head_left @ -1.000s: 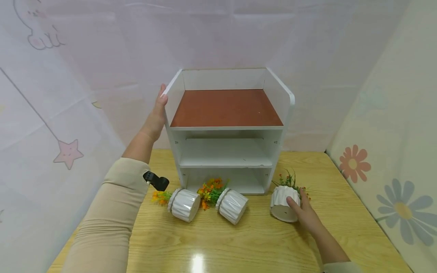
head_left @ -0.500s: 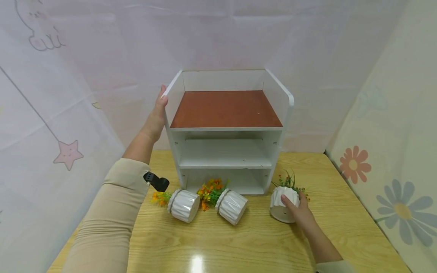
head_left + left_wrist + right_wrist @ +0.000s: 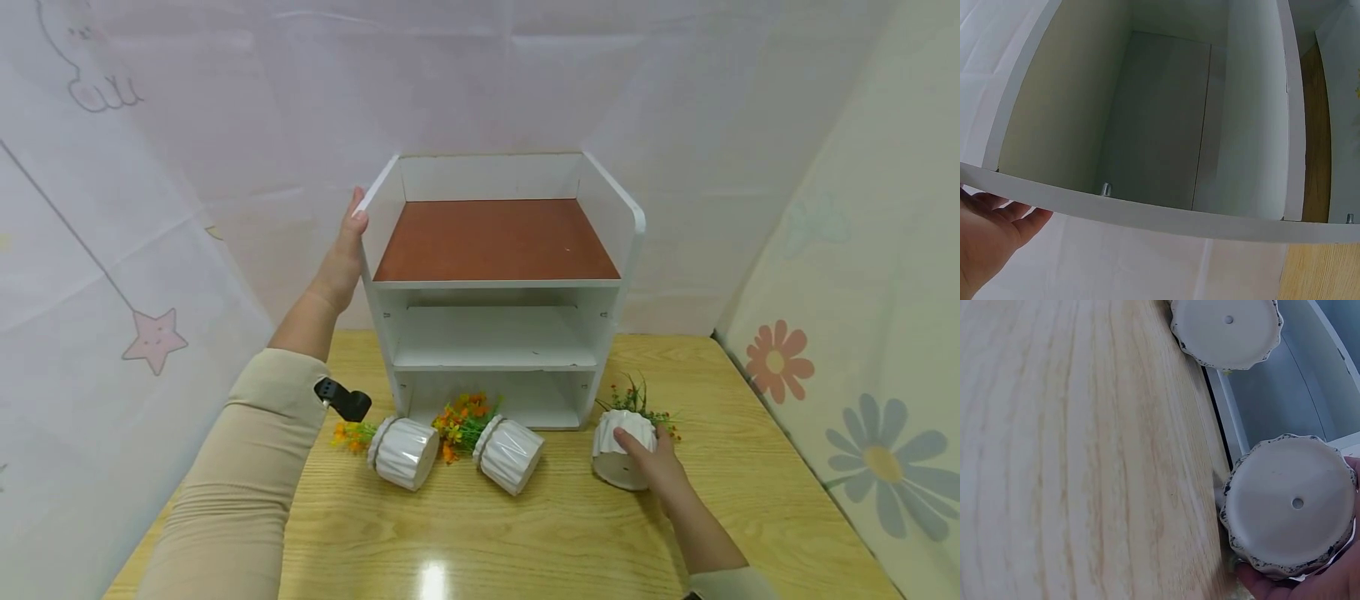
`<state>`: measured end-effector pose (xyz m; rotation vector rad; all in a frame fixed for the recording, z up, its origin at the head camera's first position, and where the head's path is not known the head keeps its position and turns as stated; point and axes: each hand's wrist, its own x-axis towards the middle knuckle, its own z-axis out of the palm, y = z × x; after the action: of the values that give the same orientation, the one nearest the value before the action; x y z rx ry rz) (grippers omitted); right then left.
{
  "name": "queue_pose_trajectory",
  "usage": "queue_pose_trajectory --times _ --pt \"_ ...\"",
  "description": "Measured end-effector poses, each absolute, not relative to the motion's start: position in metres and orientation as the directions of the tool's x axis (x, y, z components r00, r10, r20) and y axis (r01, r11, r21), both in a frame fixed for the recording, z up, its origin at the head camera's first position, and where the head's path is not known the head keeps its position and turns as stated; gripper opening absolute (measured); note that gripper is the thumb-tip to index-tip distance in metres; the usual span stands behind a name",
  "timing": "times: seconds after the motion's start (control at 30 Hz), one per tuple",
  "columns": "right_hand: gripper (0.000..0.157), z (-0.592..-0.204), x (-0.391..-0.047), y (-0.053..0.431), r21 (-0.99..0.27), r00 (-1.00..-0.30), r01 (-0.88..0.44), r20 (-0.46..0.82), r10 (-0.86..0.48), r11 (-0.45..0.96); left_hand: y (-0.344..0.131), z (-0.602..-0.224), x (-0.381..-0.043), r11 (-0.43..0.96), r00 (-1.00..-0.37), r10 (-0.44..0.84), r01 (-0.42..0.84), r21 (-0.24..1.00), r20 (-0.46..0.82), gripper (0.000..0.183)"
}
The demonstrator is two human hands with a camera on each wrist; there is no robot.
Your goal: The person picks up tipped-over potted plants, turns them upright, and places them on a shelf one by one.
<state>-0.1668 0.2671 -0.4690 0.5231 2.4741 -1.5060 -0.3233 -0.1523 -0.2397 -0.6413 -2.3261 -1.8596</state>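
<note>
A white two-tier shelf unit [image 3: 495, 367] with a brown top board [image 3: 495, 242] stands at the back of the table. My left hand [image 3: 347, 254] rests against the outer left side panel; in the left wrist view its fingers [image 3: 1019, 215] lie along that panel. On the right, my right hand [image 3: 660, 467] grips a white fluted flowerpot [image 3: 624, 442] lying on its side, thumb across the near side. Green sprigs with small red flowers [image 3: 637, 400] stick out of its far end. The right wrist view shows the pot's round base [image 3: 1285, 500] with a drain hole.
Two more white flowerpots lie tipped over before the shelf: one left [image 3: 403, 452], one in the middle [image 3: 510, 454], with orange and yellow flowers [image 3: 465, 421] pointing left. The wooden table [image 3: 480, 542] stretches toward me. Patterned cloth walls [image 3: 840, 250] enclose the table.
My right hand has shifted slightly left and its thumb has come further across the pot, closing round it. The left hand, shelf and other pots have not moved.
</note>
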Motion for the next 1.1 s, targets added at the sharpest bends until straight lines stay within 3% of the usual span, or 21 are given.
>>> queue_pose_trajectory --times 0.4,1.1 --pt "0.109 -0.476 -0.168 0.272 -0.84 -0.93 0.362 -0.298 0.215 0.403 -0.151 -0.241 -0.323 0.169 -0.908 0.267 0.375 0.912 0.324 0.064" --pt "0.103 -0.48 -0.177 0.288 -0.803 -0.952 0.302 -0.22 0.215 0.514 -0.149 -0.242 -0.324 0.165 -0.909 0.268 0.371 0.914 0.32 0.064"
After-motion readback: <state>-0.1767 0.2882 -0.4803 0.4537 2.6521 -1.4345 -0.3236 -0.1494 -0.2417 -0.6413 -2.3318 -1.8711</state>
